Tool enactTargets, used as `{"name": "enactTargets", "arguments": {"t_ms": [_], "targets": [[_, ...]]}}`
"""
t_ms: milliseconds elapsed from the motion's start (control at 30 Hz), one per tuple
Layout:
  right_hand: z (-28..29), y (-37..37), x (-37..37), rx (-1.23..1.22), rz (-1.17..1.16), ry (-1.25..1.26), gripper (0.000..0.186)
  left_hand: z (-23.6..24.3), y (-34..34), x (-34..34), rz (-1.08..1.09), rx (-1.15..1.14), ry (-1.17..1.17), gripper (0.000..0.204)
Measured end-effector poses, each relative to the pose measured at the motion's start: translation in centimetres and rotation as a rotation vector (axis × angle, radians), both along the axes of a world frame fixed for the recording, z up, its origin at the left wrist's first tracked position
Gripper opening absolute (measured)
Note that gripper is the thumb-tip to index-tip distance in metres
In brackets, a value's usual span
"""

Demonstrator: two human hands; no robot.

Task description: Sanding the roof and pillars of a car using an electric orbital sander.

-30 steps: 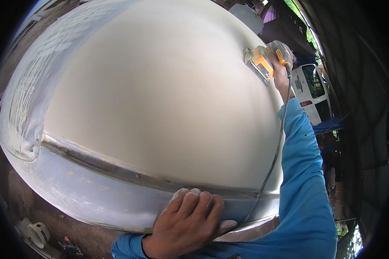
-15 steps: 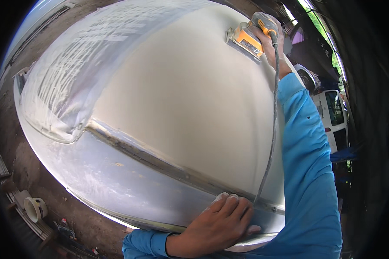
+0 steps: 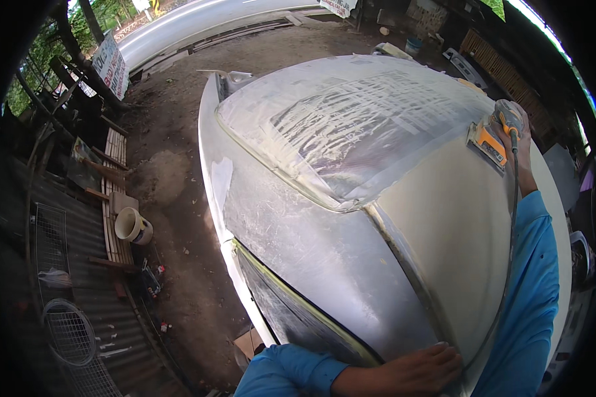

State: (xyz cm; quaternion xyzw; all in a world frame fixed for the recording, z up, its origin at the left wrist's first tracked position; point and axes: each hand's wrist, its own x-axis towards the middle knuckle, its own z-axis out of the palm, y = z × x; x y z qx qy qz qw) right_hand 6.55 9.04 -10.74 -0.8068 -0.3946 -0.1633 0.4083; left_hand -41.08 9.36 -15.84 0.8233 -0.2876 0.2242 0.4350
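Note:
My right hand (image 3: 524,142) is closed around an orange and grey electric sander (image 3: 489,144), whose pad sits on the beige roof (image 3: 437,198) of a car. A dark power cord (image 3: 512,218) hangs from the sander along my right sleeve and down towards my left hand (image 3: 420,372). That hand rests palm down on the roof's near side edge, fingers loosely bent and their tips partly hidden. The cord passes close to its fingers; whether it touches them is unclear. Ahead of the roof, a streaky, dusty covering lies over the windshield (image 3: 351,126).
A dark trim channel (image 3: 404,258) separates the beige area from bare grey metal. Yellow tape (image 3: 291,291) edges the side window. Left of the car stand a white bucket (image 3: 132,225) and a slatted bench (image 3: 114,159) on dirt ground. A road (image 3: 225,26) runs beyond.
The view has swung up and to the left, bringing the road and bench into sight. My right hand still holds the sander on the roof; my left hand still rests near the edge.

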Motion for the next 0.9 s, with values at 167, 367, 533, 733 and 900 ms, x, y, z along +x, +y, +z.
{"name": "enactTargets", "arguments": {"t_ms": [167, 367, 533, 733, 900], "targets": [[-0.1, -5.8, 0.8, -0.056, -0.082, -0.139, 0.064, -1.0, -0.1, 0.6, -0.088, -0.069, 0.048, 0.044], [1.6, -20.0, -1.5, -0.047, -0.358, -0.196, 0.064, -1.3, -0.7, 0.3, -0.1, -0.068, 0.063, 0.046], [2.2, -33.4, -7.9, 0.008, -0.453, -0.181, 0.062, -1.6, -0.5, 0.3, -0.053, 0.058, 0.075, 0.049], [2.5, -46.2, -16.9, 0.015, -0.661, -0.148, 0.065, -1.7, -0.2, 0.6, 0.084, 0.125, 0.104, 0.049], [2.6, -56.9, -25.2, 0.095, -0.874, -0.048, 0.075, -2.4, -0.4, 0.7, 0.093, 0.141, 0.042, 0.059]]}}
